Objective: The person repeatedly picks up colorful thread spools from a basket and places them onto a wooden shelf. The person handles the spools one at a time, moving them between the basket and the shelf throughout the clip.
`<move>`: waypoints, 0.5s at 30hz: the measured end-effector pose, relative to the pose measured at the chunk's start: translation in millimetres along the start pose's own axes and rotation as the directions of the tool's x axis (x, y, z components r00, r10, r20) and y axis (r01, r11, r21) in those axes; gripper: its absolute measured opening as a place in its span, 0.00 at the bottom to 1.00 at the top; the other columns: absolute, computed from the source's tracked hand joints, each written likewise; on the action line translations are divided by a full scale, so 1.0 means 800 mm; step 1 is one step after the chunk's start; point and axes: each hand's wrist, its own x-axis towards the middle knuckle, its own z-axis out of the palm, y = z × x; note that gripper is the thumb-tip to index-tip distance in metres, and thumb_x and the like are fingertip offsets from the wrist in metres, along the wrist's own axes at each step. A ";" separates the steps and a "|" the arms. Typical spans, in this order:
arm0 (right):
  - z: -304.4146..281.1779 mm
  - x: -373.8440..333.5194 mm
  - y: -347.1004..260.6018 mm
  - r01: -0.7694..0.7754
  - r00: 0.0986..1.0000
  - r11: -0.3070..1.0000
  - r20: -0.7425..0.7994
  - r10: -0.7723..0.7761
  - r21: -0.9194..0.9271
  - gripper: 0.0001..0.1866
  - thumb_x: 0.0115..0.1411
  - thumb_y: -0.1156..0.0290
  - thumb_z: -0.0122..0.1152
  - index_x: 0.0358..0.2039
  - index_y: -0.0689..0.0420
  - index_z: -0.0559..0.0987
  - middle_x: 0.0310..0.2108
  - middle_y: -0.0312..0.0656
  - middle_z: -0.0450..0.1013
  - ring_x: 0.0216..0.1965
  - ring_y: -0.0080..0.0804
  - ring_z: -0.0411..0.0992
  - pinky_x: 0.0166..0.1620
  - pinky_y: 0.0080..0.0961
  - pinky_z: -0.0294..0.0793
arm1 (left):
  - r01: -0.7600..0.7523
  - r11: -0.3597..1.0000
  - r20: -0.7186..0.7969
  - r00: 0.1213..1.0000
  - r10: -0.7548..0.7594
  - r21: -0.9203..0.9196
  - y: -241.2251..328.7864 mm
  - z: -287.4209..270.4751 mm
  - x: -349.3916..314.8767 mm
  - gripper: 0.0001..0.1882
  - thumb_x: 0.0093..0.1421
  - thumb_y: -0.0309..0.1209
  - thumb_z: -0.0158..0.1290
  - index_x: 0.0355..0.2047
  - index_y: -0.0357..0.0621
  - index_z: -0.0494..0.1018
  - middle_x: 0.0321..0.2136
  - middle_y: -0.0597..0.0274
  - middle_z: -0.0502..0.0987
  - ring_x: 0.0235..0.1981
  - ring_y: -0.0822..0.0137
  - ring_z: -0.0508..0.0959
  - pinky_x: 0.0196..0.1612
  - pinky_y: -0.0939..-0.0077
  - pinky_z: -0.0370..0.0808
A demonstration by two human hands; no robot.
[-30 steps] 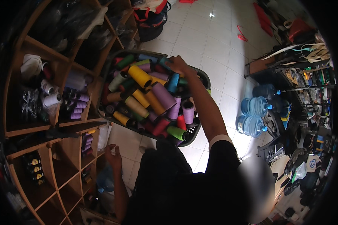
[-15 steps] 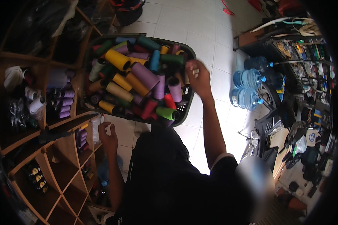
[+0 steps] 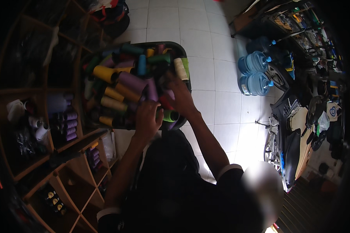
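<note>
A black plastic basket (image 3: 181,48) full of several thread cones in yellow, purple, green, teal and red sits in front of me, beside wooden shelves. My left hand (image 3: 146,116) lies on the cones at the basket's near edge, fingers pointing into the pile. Just right of it, my right hand (image 3: 181,98) is spread over the cones, next to a red cone (image 3: 165,103) and a green cone (image 3: 168,115). A cream cone (image 3: 179,68) lies just beyond its fingers. Whether either hand grips a cone is hidden by the hands themselves.
Wooden cubby shelves (image 3: 46,159) at left hold purple cones (image 3: 70,125) and white cones (image 3: 38,128). The floor is white tile (image 3: 217,101). Two blue water jugs (image 3: 254,73), a parked scooter (image 3: 291,147) and cluttered racks (image 3: 315,31) stand at right. A dark bag (image 3: 112,15) sits at the back.
My left hand has risen from beside the shelf onto the cones. My right hand has left the basket's right rim and moved in over the pile. The view has shifted closer.
</note>
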 end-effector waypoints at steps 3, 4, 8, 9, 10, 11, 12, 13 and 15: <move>-0.033 -0.038 -0.016 -0.272 0.961 0.960 -0.038 0.275 0.060 0.15 0.51 0.75 0.69 0.39 0.59 0.77 0.51 0.51 0.69 0.47 0.51 0.73 0.47 0.40 0.77 | 0.064 0.998 -0.151 0.987 -0.059 0.025 -0.006 -0.004 0.011 0.09 0.57 0.28 0.58 0.37 0.40 0.72 0.32 0.54 0.73 0.36 0.52 0.73 0.39 0.58 0.69; -0.037 -0.052 -0.017 -0.274 0.958 0.959 -0.062 0.279 0.076 0.14 0.50 0.75 0.71 0.37 0.60 0.77 0.50 0.51 0.69 0.45 0.50 0.74 0.45 0.38 0.78 | 0.063 0.997 -0.202 0.978 -0.055 0.034 -0.014 -0.011 0.020 0.09 0.57 0.27 0.58 0.37 0.40 0.72 0.32 0.55 0.73 0.36 0.53 0.73 0.39 0.59 0.70; -0.037 -0.097 -0.019 -0.198 0.963 0.978 -0.175 0.207 0.069 0.13 0.46 0.76 0.74 0.30 0.60 0.78 0.47 0.50 0.70 0.43 0.46 0.76 0.41 0.35 0.79 | 0.074 0.997 -0.336 0.939 -0.072 -0.005 -0.027 -0.050 0.025 0.11 0.55 0.24 0.60 0.38 0.42 0.73 0.31 0.56 0.73 0.34 0.55 0.73 0.38 0.63 0.70; -0.032 -0.101 -0.022 -0.155 0.967 0.986 -0.195 0.163 0.055 0.13 0.45 0.77 0.75 0.30 0.60 0.78 0.47 0.50 0.70 0.43 0.46 0.76 0.42 0.35 0.79 | 0.122 0.992 -0.396 0.911 -0.120 -0.020 -0.016 -0.062 0.019 0.12 0.54 0.21 0.61 0.38 0.42 0.73 0.32 0.58 0.73 0.35 0.59 0.74 0.38 0.63 0.70; -0.037 -0.097 -0.038 -0.116 0.970 0.992 -0.209 0.124 0.046 0.14 0.44 0.77 0.76 0.30 0.60 0.78 0.47 0.50 0.70 0.43 0.45 0.76 0.42 0.35 0.79 | 0.244 0.958 -0.265 0.923 -0.278 -0.152 -0.013 -0.067 -0.002 0.11 0.57 0.25 0.60 0.40 0.43 0.73 0.33 0.60 0.74 0.36 0.60 0.74 0.39 0.65 0.71; -0.048 -0.091 -0.057 -0.076 0.972 0.996 -0.221 0.082 0.037 0.15 0.44 0.77 0.76 0.30 0.60 0.78 0.47 0.50 0.70 0.43 0.45 0.76 0.42 0.35 0.79 | 0.377 0.887 -0.118 0.901 -0.418 -0.267 -0.013 -0.068 -0.027 0.12 0.60 0.30 0.59 0.43 0.43 0.73 0.35 0.61 0.75 0.36 0.62 0.75 0.39 0.67 0.71; -0.048 -0.091 -0.076 -0.033 0.971 0.999 -0.238 0.041 0.037 0.15 0.43 0.76 0.77 0.30 0.60 0.78 0.47 0.50 0.70 0.44 0.44 0.76 0.42 0.34 0.79 | 0.506 0.787 0.038 0.848 -0.528 -0.352 -0.012 -0.073 -0.050 0.13 0.63 0.34 0.58 0.45 0.43 0.73 0.36 0.62 0.76 0.37 0.64 0.76 0.39 0.69 0.72; -0.037 -0.099 -0.092 -0.089 0.964 0.979 -0.230 0.131 0.185 0.16 0.43 0.77 0.77 0.32 0.59 0.78 0.48 0.51 0.70 0.46 0.44 0.75 0.43 0.34 0.78 | 0.644 0.484 0.206 0.702 -0.682 -0.592 -0.005 -0.071 -0.068 0.16 0.65 0.38 0.55 0.49 0.44 0.71 0.38 0.63 0.75 0.39 0.65 0.76 0.41 0.70 0.73; -0.021 -0.094 -0.126 0.036 0.980 0.969 -0.198 0.013 0.244 0.17 0.43 0.76 0.77 0.32 0.58 0.77 0.48 0.52 0.70 0.47 0.46 0.74 0.43 0.36 0.78 | 0.646 -0.102 0.516 0.495 -0.700 -0.757 0.011 -0.074 -0.086 0.20 0.68 0.44 0.50 0.54 0.46 0.68 0.42 0.63 0.74 0.44 0.66 0.76 0.45 0.69 0.74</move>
